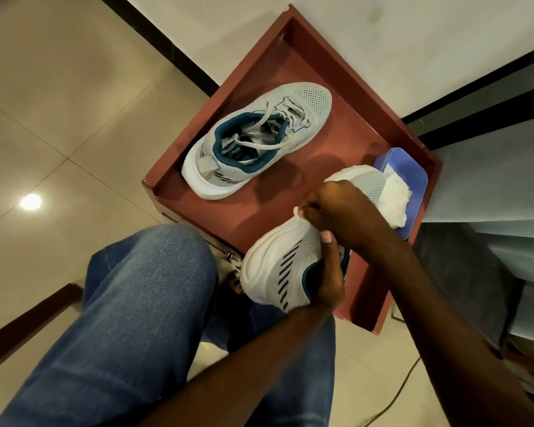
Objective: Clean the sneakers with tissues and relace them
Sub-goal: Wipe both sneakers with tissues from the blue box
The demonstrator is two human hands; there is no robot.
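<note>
Gripping one sneaker (278, 266) with two hands, second sneaker (256, 140) on table (336, 131)

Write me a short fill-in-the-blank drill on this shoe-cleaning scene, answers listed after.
1. The sneaker on the table rests on a table coloured ____.
2. The right hand presses a white ____ against the held sneaker.
3. The left hand grips the held sneaker near its ____ end.
4. The tissue pack is coloured ____.

Answers: red-brown; tissue; heel; blue
</note>
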